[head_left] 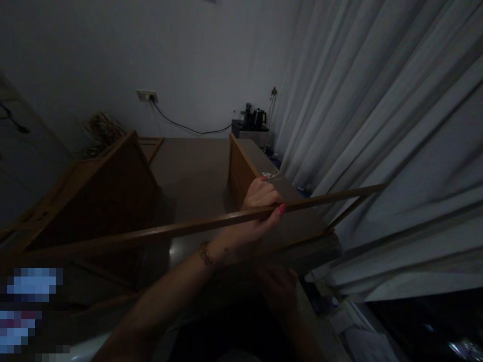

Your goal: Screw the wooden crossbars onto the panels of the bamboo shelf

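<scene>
A long, thin wooden bar (pixel 188 223) crosses the head view from lower left to right. My left hand (pixel 262 201) is closed around it, with the thumb on the near side and the fingers beyond. A bracelet circles that wrist. Just past the fingers stands an upright wooden panel (pixel 243 171), beside a grey-brown surface (pixel 264 166) with white marks. Below the bar, my right hand (pixel 277 284) is low and in deep shadow. Its fingers are too dark to show whether they hold anything.
On the left stands a large brown wooden panel (pixel 101 201). A kettle (pixel 259 118) sits on a small cabinet (pixel 252 134) by the back wall, with a black cord (pixel 192 131) running to a wall socket (pixel 145 95). Pale curtains (pixel 362 110) hang along the right.
</scene>
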A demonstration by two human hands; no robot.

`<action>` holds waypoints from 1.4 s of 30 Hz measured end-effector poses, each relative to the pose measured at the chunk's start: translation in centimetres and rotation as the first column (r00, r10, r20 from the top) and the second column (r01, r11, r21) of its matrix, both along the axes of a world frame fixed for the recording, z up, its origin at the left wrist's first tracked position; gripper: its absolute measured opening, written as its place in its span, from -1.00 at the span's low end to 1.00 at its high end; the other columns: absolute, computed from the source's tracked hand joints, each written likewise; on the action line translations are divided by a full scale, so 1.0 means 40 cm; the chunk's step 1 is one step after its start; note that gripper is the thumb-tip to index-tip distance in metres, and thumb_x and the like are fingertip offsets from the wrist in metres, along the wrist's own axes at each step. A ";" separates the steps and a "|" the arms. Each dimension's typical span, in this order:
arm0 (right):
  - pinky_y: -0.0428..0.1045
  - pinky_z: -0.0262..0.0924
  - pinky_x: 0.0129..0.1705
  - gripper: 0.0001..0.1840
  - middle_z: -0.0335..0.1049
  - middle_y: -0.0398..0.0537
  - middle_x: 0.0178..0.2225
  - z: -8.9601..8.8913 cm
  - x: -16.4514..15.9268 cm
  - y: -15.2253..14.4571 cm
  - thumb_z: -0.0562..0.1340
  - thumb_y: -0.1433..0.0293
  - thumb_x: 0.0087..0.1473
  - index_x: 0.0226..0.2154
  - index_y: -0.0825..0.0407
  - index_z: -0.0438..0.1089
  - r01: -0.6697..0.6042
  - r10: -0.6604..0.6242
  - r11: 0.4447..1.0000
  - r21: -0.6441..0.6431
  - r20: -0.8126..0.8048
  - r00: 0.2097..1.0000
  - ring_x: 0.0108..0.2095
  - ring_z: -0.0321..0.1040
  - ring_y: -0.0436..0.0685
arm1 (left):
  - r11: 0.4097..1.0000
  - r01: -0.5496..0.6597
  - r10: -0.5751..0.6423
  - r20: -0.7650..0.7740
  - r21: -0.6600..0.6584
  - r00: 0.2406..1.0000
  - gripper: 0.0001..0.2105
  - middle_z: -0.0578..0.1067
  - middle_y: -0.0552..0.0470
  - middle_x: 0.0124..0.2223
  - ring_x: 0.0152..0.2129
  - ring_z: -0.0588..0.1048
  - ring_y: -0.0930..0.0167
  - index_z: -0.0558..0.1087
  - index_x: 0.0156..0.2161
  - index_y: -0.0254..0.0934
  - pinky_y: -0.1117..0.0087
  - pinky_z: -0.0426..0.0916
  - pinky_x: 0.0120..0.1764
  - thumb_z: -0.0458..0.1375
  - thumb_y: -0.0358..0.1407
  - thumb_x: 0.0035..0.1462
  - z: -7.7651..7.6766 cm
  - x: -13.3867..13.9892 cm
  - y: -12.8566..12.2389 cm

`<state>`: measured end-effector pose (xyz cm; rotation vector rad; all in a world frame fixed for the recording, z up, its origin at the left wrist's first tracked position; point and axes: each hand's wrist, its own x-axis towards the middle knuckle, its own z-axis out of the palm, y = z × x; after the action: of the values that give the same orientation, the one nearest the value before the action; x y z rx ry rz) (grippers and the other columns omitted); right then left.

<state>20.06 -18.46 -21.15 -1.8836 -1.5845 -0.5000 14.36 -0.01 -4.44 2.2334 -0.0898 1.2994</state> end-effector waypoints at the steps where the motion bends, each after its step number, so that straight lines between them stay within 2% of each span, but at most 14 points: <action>1: 0.07 -0.09 -0.11 -0.77 0.52 -0.17 -0.31 0.006 0.004 0.002 0.08 0.30 0.30 -0.15 -0.21 0.46 -0.026 0.026 1.000 0.004 0.024 0.999 -0.29 0.37 0.08 | 1.000 -0.007 0.007 -0.008 0.002 1.000 -0.70 0.31 0.10 -0.40 -0.33 0.35 0.40 0.23 -0.41 -0.22 0.13 0.21 0.11 -0.11 -0.14 0.33 0.000 -0.001 0.000; 6: 0.07 -0.08 -0.12 -0.71 0.51 -0.16 -0.35 0.013 0.018 0.006 0.05 0.30 0.32 -0.18 -0.18 0.49 -0.083 0.078 0.995 0.055 0.080 0.994 -0.31 0.33 0.07 | 0.999 -0.031 0.031 -0.036 0.017 0.999 -0.70 0.34 0.08 -0.37 -0.31 0.35 0.39 0.24 -0.39 -0.22 0.11 0.20 0.13 -0.14 -0.15 0.33 0.000 -0.004 0.002; 15: 0.05 -0.07 -0.14 -0.77 0.47 -0.18 -0.42 -0.048 0.010 0.018 0.14 0.22 0.28 -0.25 -0.15 0.51 -0.073 0.075 0.975 0.209 0.002 0.997 -0.35 0.27 0.05 | 0.999 -0.032 0.032 -0.026 0.017 0.999 -0.69 0.33 0.09 -0.38 -0.32 0.35 0.40 0.23 -0.39 -0.22 0.14 0.25 0.10 -0.15 -0.14 0.33 -0.003 0.000 0.000; 23: 0.04 -0.06 -0.16 -0.72 0.44 -0.18 -0.43 -0.036 -0.004 0.027 0.07 0.25 0.32 -0.24 -0.12 0.49 -0.069 0.084 0.970 0.232 -0.055 0.995 -0.35 0.23 0.06 | 1.000 -0.016 0.016 -0.039 -0.003 0.999 -0.71 0.32 0.07 -0.37 -0.31 0.35 0.39 0.23 -0.39 -0.22 0.16 0.31 0.04 -0.13 -0.15 0.34 -0.002 -0.003 -0.002; 27: 0.03 -0.07 -0.18 -0.73 0.40 -0.19 -0.47 -0.045 -0.007 0.031 0.07 0.28 0.32 -0.27 -0.12 0.48 -0.049 0.058 0.965 0.259 -0.028 0.998 -0.39 0.21 0.06 | 1.000 -0.014 0.014 -0.029 -0.011 0.999 -0.70 0.31 0.08 -0.38 -0.32 0.34 0.39 0.22 -0.39 -0.22 0.14 0.28 0.06 -0.13 -0.14 0.34 -0.002 -0.003 -0.002; 34: 0.05 -0.04 -0.16 -0.84 0.40 -0.17 -0.46 -0.061 -0.008 0.029 0.16 0.34 0.25 -0.21 -0.09 0.47 -0.034 0.032 0.970 0.241 0.012 0.999 -0.38 0.22 0.07 | 1.000 -0.027 0.027 -0.062 0.002 0.998 -0.70 0.34 0.08 -0.37 -0.30 0.35 0.40 0.24 -0.37 -0.22 0.16 0.25 0.07 -0.15 -0.15 0.35 -0.002 -0.006 0.000; 38: 0.05 -0.04 -0.16 -0.83 0.42 -0.18 -0.46 -0.065 -0.007 0.031 0.16 0.39 0.24 -0.21 -0.10 0.47 -0.041 0.029 0.970 0.238 0.055 0.998 -0.38 0.24 0.06 | 0.999 -0.041 0.042 -0.053 0.019 0.998 -0.69 0.35 0.07 -0.38 -0.31 0.35 0.39 0.23 -0.38 -0.22 0.14 0.23 0.08 -0.15 -0.13 0.34 -0.004 -0.004 0.001; 42: 0.06 -0.04 -0.16 -0.81 0.41 -0.18 -0.48 -0.071 -0.012 0.033 0.13 0.37 0.26 -0.23 -0.12 0.46 -0.008 0.000 0.965 0.263 0.030 1.000 -0.39 0.24 0.07 | 0.999 -0.043 0.044 -0.051 0.018 0.998 -0.71 0.35 0.08 -0.38 -0.31 0.35 0.39 0.24 -0.38 -0.22 0.13 0.20 0.10 -0.13 -0.15 0.34 -0.004 -0.003 0.002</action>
<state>19.58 -17.14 -23.97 -1.6788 -1.4604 -0.7034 14.24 0.05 -4.61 2.2931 -0.0341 1.2675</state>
